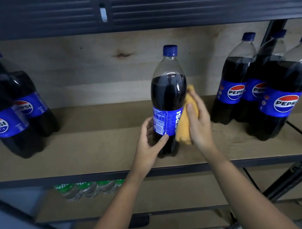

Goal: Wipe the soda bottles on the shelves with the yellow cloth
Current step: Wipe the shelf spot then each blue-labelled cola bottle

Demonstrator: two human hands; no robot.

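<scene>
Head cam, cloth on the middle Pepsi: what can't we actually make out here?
- Middle bottle: its right side, head view, hidden by the yellow cloth and right hand.
- Left hand: fingers go behind the bottle, out of sight.
- Label small print: too small.
- Green-labelled bottles below: mostly hidden by the shelf edge, blurred.
- Rightmost bottle: cut by the frame edge.

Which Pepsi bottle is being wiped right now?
The lone middle bottle: left hand grips its base, right hand presses the cloth to its side. The side groups stand untouched.
</scene>
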